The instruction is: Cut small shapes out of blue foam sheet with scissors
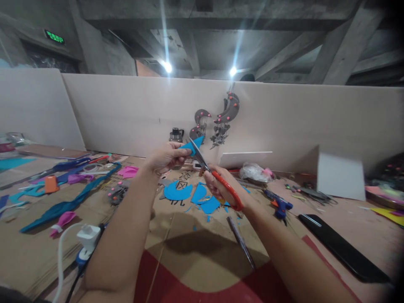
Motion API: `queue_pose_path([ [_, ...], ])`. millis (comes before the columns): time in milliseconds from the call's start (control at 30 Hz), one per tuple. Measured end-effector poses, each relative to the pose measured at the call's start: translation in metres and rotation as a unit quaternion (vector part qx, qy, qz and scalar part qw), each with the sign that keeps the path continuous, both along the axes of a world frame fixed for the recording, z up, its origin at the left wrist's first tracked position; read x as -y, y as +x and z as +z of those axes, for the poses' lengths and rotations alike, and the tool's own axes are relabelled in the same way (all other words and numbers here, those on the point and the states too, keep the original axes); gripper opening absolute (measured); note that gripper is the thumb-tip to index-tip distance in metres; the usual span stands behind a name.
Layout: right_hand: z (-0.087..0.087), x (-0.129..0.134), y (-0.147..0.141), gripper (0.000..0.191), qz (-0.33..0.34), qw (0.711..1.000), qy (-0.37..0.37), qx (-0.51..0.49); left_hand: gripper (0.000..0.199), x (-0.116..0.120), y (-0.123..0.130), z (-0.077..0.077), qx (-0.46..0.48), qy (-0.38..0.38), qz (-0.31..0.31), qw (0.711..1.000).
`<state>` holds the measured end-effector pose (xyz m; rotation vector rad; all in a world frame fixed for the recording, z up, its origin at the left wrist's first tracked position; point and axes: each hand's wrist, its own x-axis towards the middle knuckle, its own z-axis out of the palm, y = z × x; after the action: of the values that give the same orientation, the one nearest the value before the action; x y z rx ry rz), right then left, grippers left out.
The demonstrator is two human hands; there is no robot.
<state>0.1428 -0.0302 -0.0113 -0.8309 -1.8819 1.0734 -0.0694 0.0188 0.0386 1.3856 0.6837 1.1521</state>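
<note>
Scissors (230, 190) gripped in right hand (217, 181), fingers closed round handles, blades across blue piece (188, 147). Left hand (172, 156) pinches piece, likely steadying it for blades. Blue offcuts (210, 205) below both hands.

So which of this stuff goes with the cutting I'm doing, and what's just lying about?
With the cutting:
Blue piece, in your left hand
Orange-handled scissors, in your right hand
Probably the matching blue shapes on the cardboard

Seemingly just lying about:
Blue glue gun
Dark bottle by the white panel
White plug
Bright pink pieces, left side
</note>
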Motion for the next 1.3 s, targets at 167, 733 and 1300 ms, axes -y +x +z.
queue_pose_path([
  [167,0.0,-0.003,0.005,0.039,-0.012,0.999,0.03,0.037,0.019,-0.001,-0.004,0.0,-0.029,-0.009,-0.001,1.0],
  [733,0.012,-0.003,0.015,0.034,-0.026,0.985,0.115,0.127,0.013,-0.003,-0.003,-0.001,-0.056,-0.024,0.023,0.998],
  [1300,-0.006,-0.012,0.0,0.037,-0.049,0.995,0.069,0.047,0.019,-0.01,0.005,-0.006,0.021,-0.013,0.018,1.0],
])
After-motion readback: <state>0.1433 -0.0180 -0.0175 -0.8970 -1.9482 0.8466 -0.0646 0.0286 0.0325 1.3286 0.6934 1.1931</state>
